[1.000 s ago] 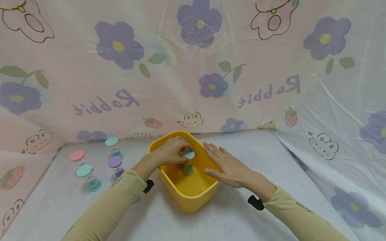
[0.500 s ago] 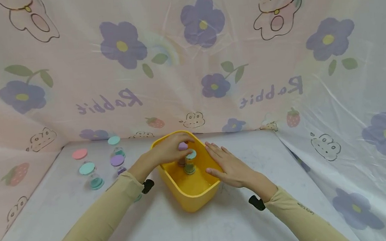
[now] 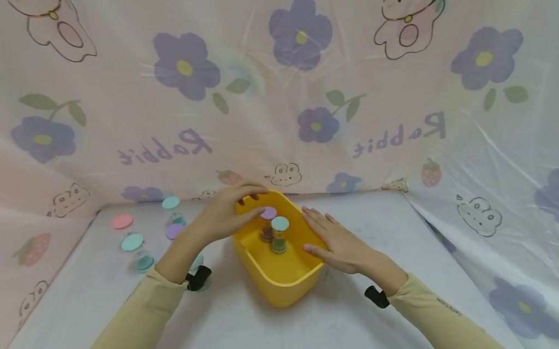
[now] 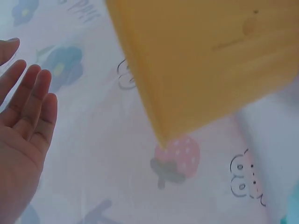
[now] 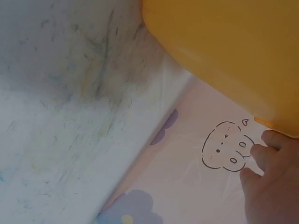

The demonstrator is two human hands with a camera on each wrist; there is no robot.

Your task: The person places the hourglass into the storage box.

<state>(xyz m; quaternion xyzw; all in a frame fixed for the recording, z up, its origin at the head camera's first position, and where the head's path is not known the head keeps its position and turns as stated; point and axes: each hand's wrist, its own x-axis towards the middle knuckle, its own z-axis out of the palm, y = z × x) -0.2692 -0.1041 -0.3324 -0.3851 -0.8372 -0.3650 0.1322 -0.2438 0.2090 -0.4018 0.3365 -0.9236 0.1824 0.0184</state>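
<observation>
two hourglasses (image 3: 275, 231) stand in the yellow tub (image 3: 280, 284), right hand (image 3: 336, 240) flat steadying its rim, left hand (image 3: 225, 214) open, empty above.

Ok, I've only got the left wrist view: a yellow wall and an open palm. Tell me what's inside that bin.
Observer: In the head view, two small capped jars stand in the yellow bin, one with a light blue cap, one with a purple cap.
Operator: Say where the left hand is.
Observer: The left hand is over the bin's far left rim, fingers extended, holding nothing.
Operator: Now the right hand.
Observer: The right hand lies flat against the bin's right rim.
</observation>
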